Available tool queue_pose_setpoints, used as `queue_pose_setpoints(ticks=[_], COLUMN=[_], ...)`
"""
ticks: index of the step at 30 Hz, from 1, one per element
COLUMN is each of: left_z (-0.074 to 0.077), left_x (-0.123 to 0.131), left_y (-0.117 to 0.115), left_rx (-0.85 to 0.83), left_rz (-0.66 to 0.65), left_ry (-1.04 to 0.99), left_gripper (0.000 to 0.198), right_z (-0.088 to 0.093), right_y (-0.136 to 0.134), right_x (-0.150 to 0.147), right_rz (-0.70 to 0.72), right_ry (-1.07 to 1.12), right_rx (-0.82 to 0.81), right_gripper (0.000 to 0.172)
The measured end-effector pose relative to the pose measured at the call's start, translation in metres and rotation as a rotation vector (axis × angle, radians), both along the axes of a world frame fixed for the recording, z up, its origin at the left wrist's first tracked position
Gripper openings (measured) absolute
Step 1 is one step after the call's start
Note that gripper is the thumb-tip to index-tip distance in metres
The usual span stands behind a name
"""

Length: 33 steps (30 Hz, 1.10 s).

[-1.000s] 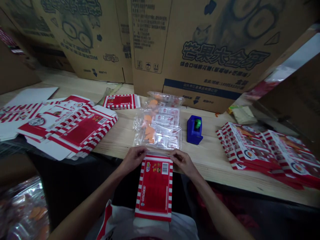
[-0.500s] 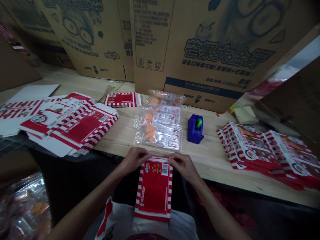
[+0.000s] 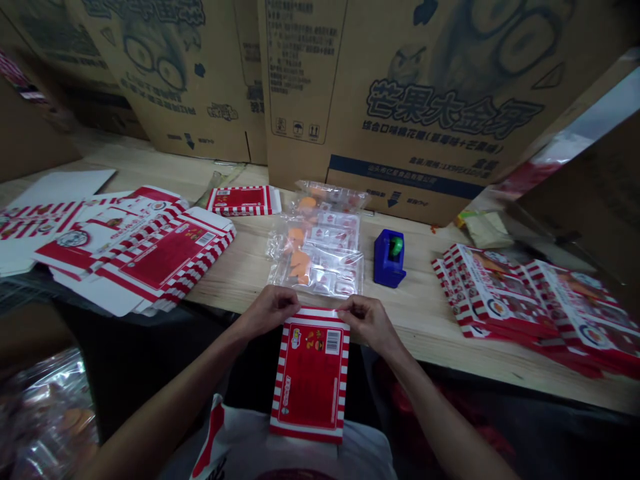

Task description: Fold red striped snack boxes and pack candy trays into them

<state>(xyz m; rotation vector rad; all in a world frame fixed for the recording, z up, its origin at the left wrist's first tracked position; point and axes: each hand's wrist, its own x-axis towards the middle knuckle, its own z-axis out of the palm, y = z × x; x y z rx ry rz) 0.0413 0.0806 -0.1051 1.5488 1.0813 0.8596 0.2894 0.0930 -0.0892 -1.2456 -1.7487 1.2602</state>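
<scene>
A flat red and white striped carton (image 3: 311, 377) stands on end against my body, its top edge at the table's front edge. My left hand (image 3: 270, 310) pinches the carton's top left corner with closed fingers. At the top right corner, my right hand (image 3: 367, 320) pinches it the same way. Just beyond my hands lie clear plastic packs of orange pieces and small sachets (image 3: 317, 250).
A fanned stack of flat striped cartons (image 3: 145, 257) lies at the left, one closed carton (image 3: 244, 200) behind it. A blue tape dispenser (image 3: 390, 259) sits right of the packs. Finished striped boxes (image 3: 530, 300) are piled at the right. Large brown cardboard boxes (image 3: 400, 100) wall the back.
Both hands stay pinched on the carton's top edge; they and the carton have shifted only slightly, the top edge a little higher.
</scene>
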Motion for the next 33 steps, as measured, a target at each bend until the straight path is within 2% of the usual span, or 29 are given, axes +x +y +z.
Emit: queue_pose_setpoints(ticks=[4, 8, 12, 17, 19, 22, 24, 26, 28, 33], left_z=[-0.003, -0.011, -0.021, -0.027, -0.028, -0.031, -0.032, -0.033, -0.033, -0.034], left_x=[0.003, 0.006, 0.010, 0.015, 0.015, 0.016, 0.019, 0.023, 0.027, 0.032], left_y=[-0.013, -0.020, -0.022, -0.027, -0.029, -0.030, -0.030, -0.032, -0.033, -0.035], left_rx=[0.064, 0.130, 0.204, 0.142, 0.053, -0.081, -0.146, -0.203, -0.264, -0.358], left_rz=[0.037, 0.098, 0.161, 0.259, 0.289, 0.280, 0.275, 0.280, 0.291, 0.287], left_ry=[0.038, 0.089, 0.100, -0.045, -0.165, -0.330, -0.398, -0.451, -0.498, -0.541], left_gripper=[0.026, 0.020, 0.017, 0.015, 0.016, 0.018, 0.019, 0.020, 0.022, 0.023], right_z=[-0.003, -0.007, -0.019, -0.029, -0.024, -0.012, -0.007, -0.007, -0.013, -0.026], right_y=[-0.010, -0.016, -0.023, -0.026, -0.014, 0.022, 0.050, 0.073, 0.089, 0.104], right_x=[0.004, 0.007, 0.006, 0.008, 0.019, 0.049, 0.071, 0.086, 0.092, 0.083], right_rz=[-0.014, 0.007, -0.003, -0.101, -0.232, -0.605, -0.775, -0.819, -0.806, -0.832], right_ry=[0.001, -0.008, 0.009, 0.093, 0.056, -0.044, -0.117, -0.158, -0.152, -0.032], right_rx=[0.061, 0.083, 0.092, 0.102, 0.218, 0.451, 0.480, 0.422, 0.370, 0.312], right_gripper=[0.016, 0.017, 0.015, 0.010, 0.014, 0.022, 0.028, 0.031, 0.032, 0.034])
